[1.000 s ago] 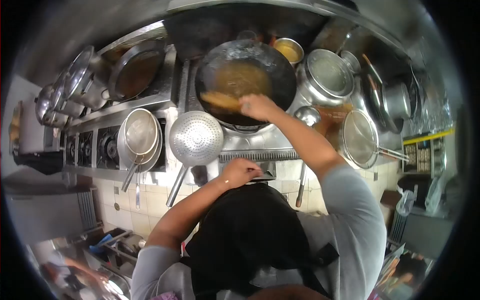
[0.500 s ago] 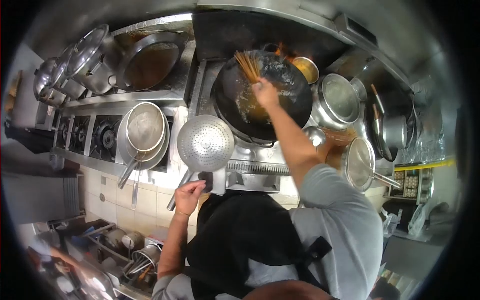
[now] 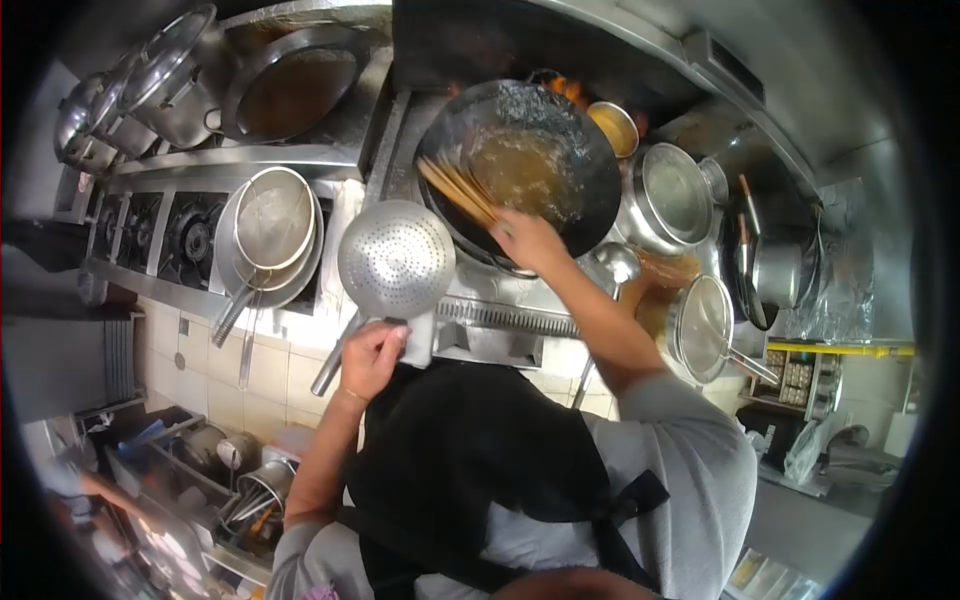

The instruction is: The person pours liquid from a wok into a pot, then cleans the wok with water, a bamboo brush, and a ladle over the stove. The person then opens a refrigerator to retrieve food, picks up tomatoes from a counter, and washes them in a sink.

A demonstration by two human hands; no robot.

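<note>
My right hand [image 3: 527,240] grips a bamboo wok brush [image 3: 458,190], its splints fanned out at the left inner side of a large black wok [image 3: 590,190]. Murky brownish liquid [image 3: 525,170] lies in the bottom of the wok, with foamy streaks on the far wall. Below the perforated skimmer [image 3: 396,258], my left hand [image 3: 372,358] is closed, thumb and fingers together. A white cloth [image 3: 420,338] hangs right beside it. What these fingers hold, if anything, is hidden.
Flames [image 3: 565,90] show behind the wok. A small pot of yellow liquid [image 3: 612,128], a metal bowl [image 3: 677,195] and a strainer [image 3: 705,315] stand right. Left are stacked strainers [image 3: 275,220], burners [image 3: 193,232], another wok [image 3: 300,95] and steel pots [image 3: 180,95].
My right hand has drawn the brush from the wok's far side to its near left side. My left hand is now closer to the skimmer. The view has shifted slightly.
</note>
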